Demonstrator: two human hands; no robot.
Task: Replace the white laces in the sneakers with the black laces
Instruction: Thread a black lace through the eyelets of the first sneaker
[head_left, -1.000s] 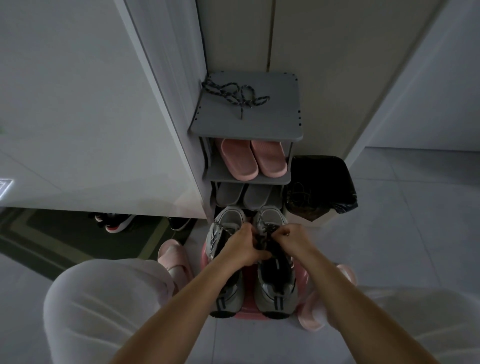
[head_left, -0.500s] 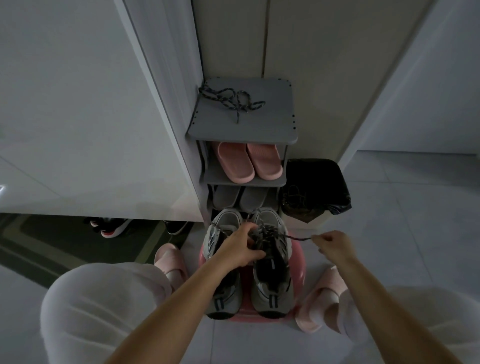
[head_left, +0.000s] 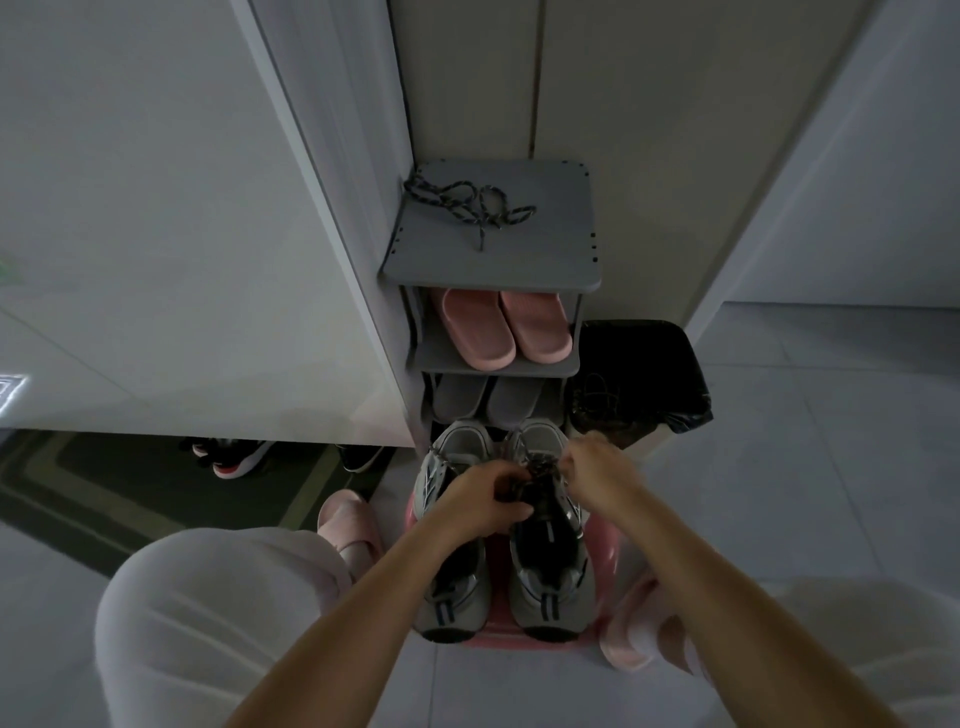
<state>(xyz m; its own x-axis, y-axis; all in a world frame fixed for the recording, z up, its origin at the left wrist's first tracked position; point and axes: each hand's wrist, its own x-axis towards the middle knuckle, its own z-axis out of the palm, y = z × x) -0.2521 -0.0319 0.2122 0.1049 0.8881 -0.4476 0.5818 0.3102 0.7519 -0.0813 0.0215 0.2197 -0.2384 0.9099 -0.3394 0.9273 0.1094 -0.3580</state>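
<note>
Two grey sneakers (head_left: 551, 582), one dark lace (head_left: 541, 468), pinched fingers (head_left: 506, 474) of left hand (head_left: 480, 501) and right hand (head_left: 597, 474) on it

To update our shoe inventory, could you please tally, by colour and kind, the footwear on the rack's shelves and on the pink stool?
Pink slippers: 2
Grey slippers: 2
Grey sneakers: 2
Total: 6
</note>
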